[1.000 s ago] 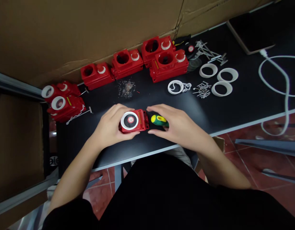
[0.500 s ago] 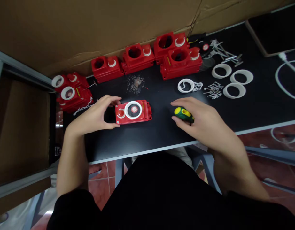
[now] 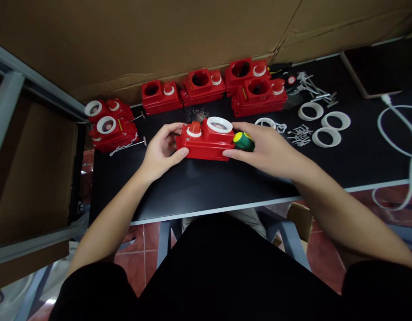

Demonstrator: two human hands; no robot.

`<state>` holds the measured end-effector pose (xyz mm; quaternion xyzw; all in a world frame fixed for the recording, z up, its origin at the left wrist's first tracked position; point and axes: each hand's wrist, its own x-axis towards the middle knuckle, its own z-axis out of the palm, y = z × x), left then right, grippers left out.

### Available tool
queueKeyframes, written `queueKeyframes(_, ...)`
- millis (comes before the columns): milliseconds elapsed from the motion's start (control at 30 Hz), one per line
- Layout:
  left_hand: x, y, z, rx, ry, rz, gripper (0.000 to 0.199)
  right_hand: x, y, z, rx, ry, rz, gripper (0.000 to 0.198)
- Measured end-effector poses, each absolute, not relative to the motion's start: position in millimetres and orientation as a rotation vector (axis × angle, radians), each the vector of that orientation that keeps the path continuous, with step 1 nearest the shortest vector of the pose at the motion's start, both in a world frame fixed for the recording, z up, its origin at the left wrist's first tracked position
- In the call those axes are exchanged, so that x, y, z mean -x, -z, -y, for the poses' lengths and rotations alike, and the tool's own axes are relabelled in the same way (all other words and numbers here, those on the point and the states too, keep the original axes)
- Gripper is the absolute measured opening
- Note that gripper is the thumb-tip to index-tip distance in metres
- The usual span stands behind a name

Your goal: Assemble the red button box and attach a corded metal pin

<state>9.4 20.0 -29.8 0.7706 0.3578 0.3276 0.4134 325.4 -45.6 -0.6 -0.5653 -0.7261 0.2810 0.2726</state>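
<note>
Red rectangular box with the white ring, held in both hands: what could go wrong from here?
The right grip holds both the red rectangular box and a rounded green-and-yellow handle, so either might slip. Loose pale-and-brown crumbs lie just behind the box; pushing it back could scatter them or dirty its surface.

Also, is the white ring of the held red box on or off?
On: the white ring sits atop the raised part of the red box.
</note>
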Motion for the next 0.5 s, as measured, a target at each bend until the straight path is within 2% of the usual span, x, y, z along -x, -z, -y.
queueKeyframes(200,-12,25,-17,-1.896,-0.853,-0.921,0.102,-330,3,37,1.552,-0.775,1.845,0.075)
queueKeyframes(400,-18,24,-10,-1.881,-0.919,-0.940,0.087,-329,-4,40,1.568,-0.897,1.687,0.078)
queueKeyframes(500,-22,23,-6,-1.824,-0.920,-0.912,0.088,-327,-4,42,1.527,-0.912,1.629,0.084)
